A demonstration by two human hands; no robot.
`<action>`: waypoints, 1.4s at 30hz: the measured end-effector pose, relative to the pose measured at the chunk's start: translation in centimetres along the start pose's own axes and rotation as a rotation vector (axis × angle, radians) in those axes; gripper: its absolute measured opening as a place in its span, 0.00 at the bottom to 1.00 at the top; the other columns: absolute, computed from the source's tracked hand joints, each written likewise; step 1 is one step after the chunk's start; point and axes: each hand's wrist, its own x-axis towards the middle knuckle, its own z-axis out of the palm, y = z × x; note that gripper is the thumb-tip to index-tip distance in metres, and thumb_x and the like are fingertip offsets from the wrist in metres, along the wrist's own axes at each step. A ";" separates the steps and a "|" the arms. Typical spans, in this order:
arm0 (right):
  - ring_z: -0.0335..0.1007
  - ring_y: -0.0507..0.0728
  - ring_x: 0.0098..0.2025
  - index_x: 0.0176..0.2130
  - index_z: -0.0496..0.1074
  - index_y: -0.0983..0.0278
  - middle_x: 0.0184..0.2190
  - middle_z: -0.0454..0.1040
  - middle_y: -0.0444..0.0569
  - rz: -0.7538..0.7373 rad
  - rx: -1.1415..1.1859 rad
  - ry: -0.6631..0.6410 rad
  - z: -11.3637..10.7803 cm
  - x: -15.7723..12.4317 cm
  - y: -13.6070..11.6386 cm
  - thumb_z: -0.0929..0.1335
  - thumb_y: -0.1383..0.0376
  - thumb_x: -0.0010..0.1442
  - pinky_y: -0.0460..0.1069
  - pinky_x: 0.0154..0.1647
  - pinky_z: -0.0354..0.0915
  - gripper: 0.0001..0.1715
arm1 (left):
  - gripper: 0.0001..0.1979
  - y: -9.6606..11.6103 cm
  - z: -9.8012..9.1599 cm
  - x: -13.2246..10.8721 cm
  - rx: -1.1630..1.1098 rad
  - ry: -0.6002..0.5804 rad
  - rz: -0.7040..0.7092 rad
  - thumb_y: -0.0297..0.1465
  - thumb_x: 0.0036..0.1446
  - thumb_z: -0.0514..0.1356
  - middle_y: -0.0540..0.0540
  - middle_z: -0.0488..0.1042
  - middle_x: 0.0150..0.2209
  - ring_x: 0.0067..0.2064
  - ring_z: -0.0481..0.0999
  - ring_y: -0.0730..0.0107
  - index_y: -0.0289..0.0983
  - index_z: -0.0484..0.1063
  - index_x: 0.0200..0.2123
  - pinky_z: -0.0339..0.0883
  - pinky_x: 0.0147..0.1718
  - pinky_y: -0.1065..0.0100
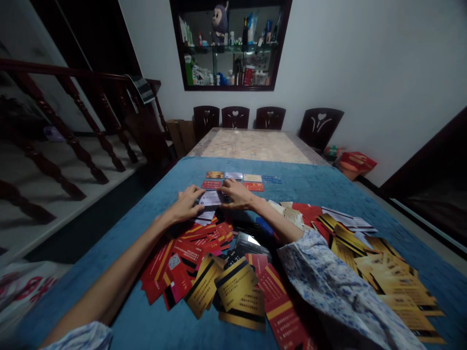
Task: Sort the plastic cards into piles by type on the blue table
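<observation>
Between my two hands is a white card (210, 198) with a dark stripe along its near edge. My left hand (185, 205) grips its left side, thumb toward me. On the opposite side, the fingers of my right hand (236, 194) pinch the card's right edge, and part of the card is hidden beneath them. Just beyond lie cards in two rows, among them a red card (211, 184), an orange-red card (254, 186) and a gold card (215, 175). Nearer me spreads a loose pile of red cards (186, 253) and gold cards (237, 284).
Under my right forearm, a dark object with a clear glossy top (251, 242) is partly covered. More gold cards (397, 279) and white cards (346, 219) lie to the right. The blue cloth (120, 233) covers the near table; chairs (270, 118) stand at the far end.
</observation>
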 end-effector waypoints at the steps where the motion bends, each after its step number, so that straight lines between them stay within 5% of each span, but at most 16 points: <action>1: 0.59 0.67 0.55 0.60 0.70 0.64 0.52 0.67 0.60 -0.004 0.002 -0.004 -0.2 0.0 0.2 0.71 0.51 0.60 0.58 0.50 0.65 0.34 | 0.26 0.3 -0.2 0.2 0.018 -0.004 0.002 0.33 0.57 0.59 0.39 0.69 0.54 0.58 0.68 0.48 0.39 0.69 0.60 0.62 0.57 0.46; 17: 0.60 0.67 0.54 0.57 0.73 0.65 0.52 0.70 0.61 0.090 -0.038 -0.065 -2.0 -0.5 5.6 0.70 0.51 0.62 0.55 0.48 0.61 0.30 | 0.21 3.3 -0.1 7.5 0.143 -0.065 0.039 0.32 0.56 0.60 0.36 0.68 0.58 0.59 0.63 0.40 0.40 0.74 0.54 0.59 0.54 0.42; 38: 0.58 0.69 0.58 0.50 0.77 0.61 0.57 0.70 0.58 0.273 -0.082 -0.142 -1.9 3.1 11.4 0.71 0.56 0.61 0.57 0.49 0.64 0.20 | 0.14 2.1 1.4 17.3 0.253 -0.135 0.067 0.32 0.54 0.59 0.34 0.71 0.53 0.58 0.62 0.40 0.37 0.76 0.44 0.61 0.50 0.44; 42: 0.59 0.70 0.59 0.56 0.74 0.60 0.57 0.71 0.58 0.308 -0.101 -0.161 -1.4 4.0 12.2 0.70 0.57 0.61 0.57 0.48 0.64 0.24 | 0.12 1.6 2.1 18.9 0.273 -0.144 0.057 0.30 0.53 0.59 0.34 0.71 0.53 0.57 0.62 0.40 0.37 0.76 0.42 0.62 0.50 0.43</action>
